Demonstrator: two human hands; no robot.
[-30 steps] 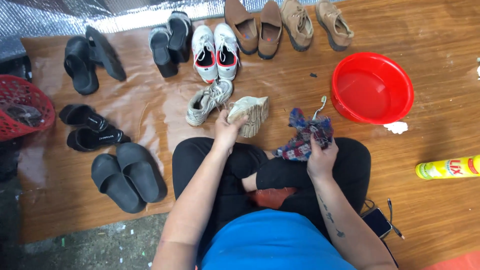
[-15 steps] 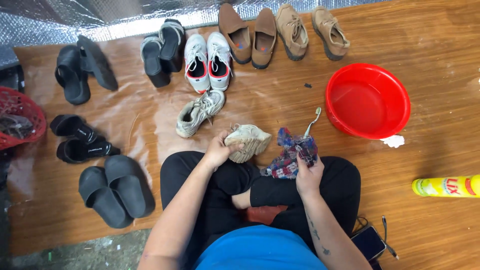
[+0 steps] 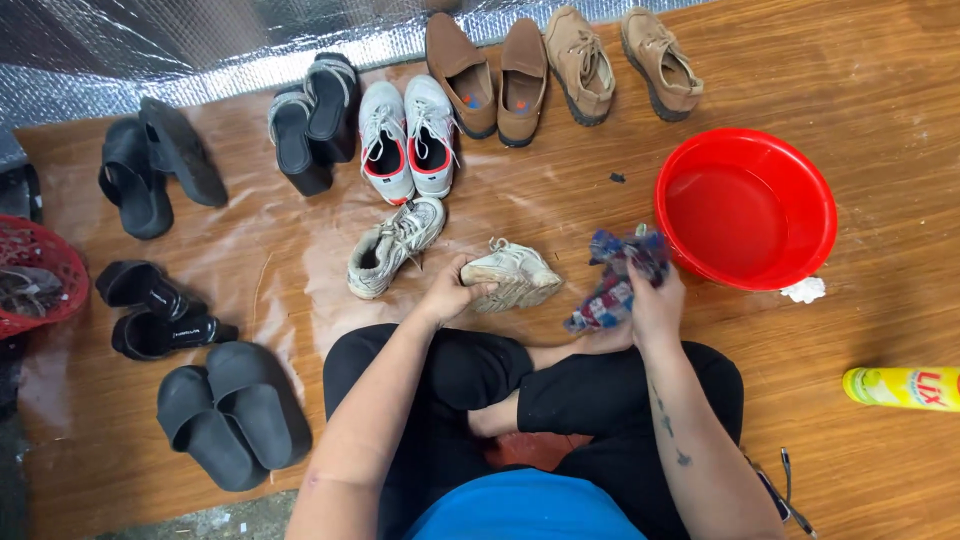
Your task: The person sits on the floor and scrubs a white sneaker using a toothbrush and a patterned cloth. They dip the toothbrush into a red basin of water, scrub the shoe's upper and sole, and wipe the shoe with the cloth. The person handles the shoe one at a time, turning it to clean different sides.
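My left hand point(image 3: 450, 292) grips a dirty off-white sneaker point(image 3: 515, 277) by its heel, holding it just above my crossed legs. Its partner sneaker point(image 3: 393, 247) lies on the floor a little to the left. A crumpled plaid cloth point(image 3: 618, 279) of red and blue is bunched in my right hand point(image 3: 655, 300), close beside the held sneaker's toe. A red plastic basin point(image 3: 745, 208) sits right of the cloth.
Rows of footwear lie on the wooden floor: white-and-red sneakers point(image 3: 408, 137), brown loafers point(image 3: 485, 75), tan lace-up shoes point(image 3: 620, 58), black sandals point(image 3: 155, 165) and slides point(image 3: 232, 412). A red basket point(image 3: 40, 275) is at the left edge, a yellow bottle point(image 3: 900, 387) at right.
The sneaker has come up off the floor in my left hand and turned on its side. My right hand has lifted the cloth toward the basin side.
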